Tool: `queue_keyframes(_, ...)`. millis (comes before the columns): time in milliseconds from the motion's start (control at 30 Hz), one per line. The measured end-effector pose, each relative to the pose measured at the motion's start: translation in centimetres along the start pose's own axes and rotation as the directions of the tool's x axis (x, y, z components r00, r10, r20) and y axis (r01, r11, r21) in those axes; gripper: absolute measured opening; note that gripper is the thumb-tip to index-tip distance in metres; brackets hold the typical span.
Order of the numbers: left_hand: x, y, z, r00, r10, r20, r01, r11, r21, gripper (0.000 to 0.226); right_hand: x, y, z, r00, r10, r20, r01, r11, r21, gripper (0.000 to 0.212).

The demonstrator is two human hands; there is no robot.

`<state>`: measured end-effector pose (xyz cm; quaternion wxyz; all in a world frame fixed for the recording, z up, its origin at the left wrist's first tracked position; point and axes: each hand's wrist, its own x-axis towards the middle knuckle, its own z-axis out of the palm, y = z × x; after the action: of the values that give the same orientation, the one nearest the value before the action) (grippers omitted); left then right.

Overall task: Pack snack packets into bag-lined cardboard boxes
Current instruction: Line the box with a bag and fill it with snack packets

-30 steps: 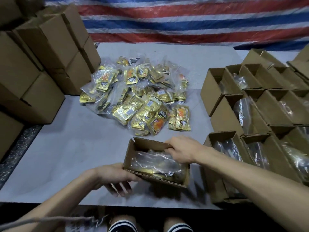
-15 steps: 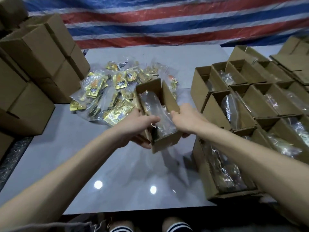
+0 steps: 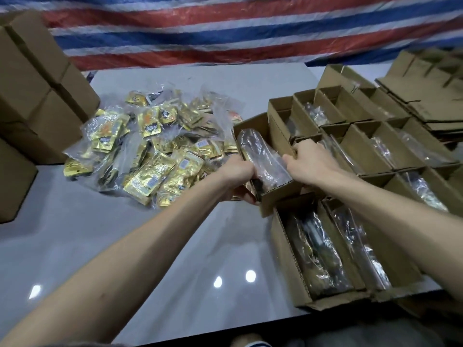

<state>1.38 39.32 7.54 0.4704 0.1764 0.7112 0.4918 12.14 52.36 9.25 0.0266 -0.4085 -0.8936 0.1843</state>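
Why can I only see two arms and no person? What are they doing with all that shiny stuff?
The camera sits on the person's head, looking down, so you see only their own arms. The left hand and right hand both grip one cardboard box, lined with a clear bag, beside the open boxes at the right. The shiny heap on the grey table is gold snack packets. Closed boxes are stacked at the left.
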Motion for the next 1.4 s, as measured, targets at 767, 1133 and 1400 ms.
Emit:
queue_keyframes(767, 4.5, -4.3, 4.1, 1.0, 0.018, 0.011, -0.018, 1.0, -0.019, 0.031, -0.1, 5.2, 4.0, 0.996, -0.052, -0.066, 0.058, 0.994, 0.097, 0.067)
queue_keyframes(1133, 1.3, -6.0, -3.5, 0.995, 0.007, -0.102, 0.01, 0.987, 0.159, 0.03, -1.5, 2.5, 4.8, 0.902, -0.31, -0.3, 0.308, 0.95, -0.055, 0.021)
queue_keyframes(1400, -6.2, -11.1, -18.8, 0.809, 0.286, -0.514, 0.286, 0.572, 0.768, 0.043, -4.6, -5.4, 7.0, 0.831, -0.525, -0.182, 0.552, 0.819, 0.157, 0.019)
